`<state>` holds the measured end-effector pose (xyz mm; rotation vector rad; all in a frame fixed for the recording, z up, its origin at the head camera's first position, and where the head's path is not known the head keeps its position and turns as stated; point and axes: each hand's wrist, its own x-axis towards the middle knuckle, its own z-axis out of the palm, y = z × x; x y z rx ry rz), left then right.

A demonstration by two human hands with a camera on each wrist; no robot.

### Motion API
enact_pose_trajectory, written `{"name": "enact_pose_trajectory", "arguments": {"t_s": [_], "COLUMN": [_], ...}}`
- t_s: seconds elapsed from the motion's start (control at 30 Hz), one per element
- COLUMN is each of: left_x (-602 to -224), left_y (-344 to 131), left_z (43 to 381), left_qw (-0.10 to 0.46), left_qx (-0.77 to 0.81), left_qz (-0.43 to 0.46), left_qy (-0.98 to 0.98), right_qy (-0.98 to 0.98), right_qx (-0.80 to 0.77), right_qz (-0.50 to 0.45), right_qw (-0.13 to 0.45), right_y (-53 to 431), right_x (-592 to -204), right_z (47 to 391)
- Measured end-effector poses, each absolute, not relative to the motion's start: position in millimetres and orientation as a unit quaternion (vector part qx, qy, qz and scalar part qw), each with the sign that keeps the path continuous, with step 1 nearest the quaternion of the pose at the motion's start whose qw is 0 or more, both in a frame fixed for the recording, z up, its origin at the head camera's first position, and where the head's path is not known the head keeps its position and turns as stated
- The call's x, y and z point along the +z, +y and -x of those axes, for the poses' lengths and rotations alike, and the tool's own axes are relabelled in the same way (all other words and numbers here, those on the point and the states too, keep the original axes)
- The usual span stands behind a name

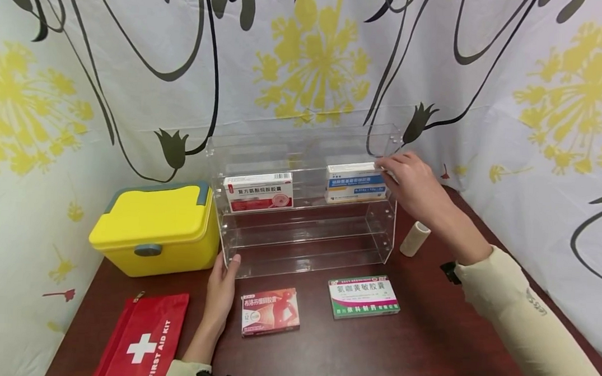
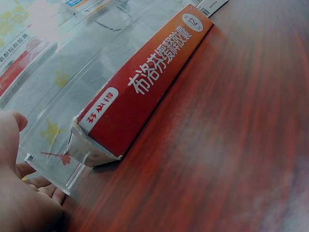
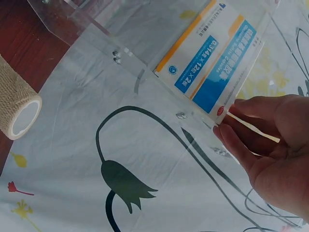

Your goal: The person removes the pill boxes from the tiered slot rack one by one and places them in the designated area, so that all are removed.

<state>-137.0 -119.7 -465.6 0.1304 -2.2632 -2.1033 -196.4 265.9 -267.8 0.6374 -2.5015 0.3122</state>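
Seeing a white-and-red rectangular cardboard carton [image 1: 259,194] left of a blue-and-white rectangular cardboard carton [image 1: 355,185] on a clear tiered plastic rack [image 1: 303,263], a yellow boxy plastic case [image 1: 154,220] leftward and a beige woven cylindrical roll [image 1: 413,241] rightward.

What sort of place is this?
Perhaps a tabletop corner set up for medical supplies, screened by flower-printed fabric: a clear rack holds medicine boxes, and a red first aid pouch lies on the brown table.
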Motion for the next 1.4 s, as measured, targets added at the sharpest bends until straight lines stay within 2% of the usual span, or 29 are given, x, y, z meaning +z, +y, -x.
{"name": "enact_pose_trajectory", "arguments": {"t_s": [0.17, 0.67, 0.77, 1.0, 1.13, 1.4], "left_x": [-451.5, -447.2, -457.4, -455.2, -469.0, -482.9], "left_y": [-116.9, -114.9, -116.6, -117.2, -119.2, -119.5], "left_z": [129.9, 129.0, 133.2, 132.6, 137.8, 142.5], "left_qw": [0.023, 0.028, 0.032, 0.033, 0.038, 0.055], "left_qx": [-0.678, -0.671, -0.672, -0.678, -0.676, -0.671], "left_qz": [-0.044, -0.039, -0.037, -0.033, -0.031, -0.036], "left_qy": [-0.734, -0.740, -0.739, -0.734, -0.735, -0.739], "right_qy": [-0.931, -0.934, -0.936, -0.934, -0.929, -0.933], "right_qx": [0.114, 0.126, 0.127, 0.133, 0.142, 0.168], "right_qz": [-0.240, -0.255, -0.255, -0.277, -0.292, -0.266], "right_qw": [0.252, 0.216, 0.207, 0.183, 0.179, 0.173], "right_y": [266.7, 268.8, 269.8, 276.7, 279.1, 280.7], "right_x": [-264.3, -254.8, -251.6, -247.6, -246.1, -246.2], "right_z": [195.9, 202.5, 202.3, 209.3, 211.9, 214.4]}}
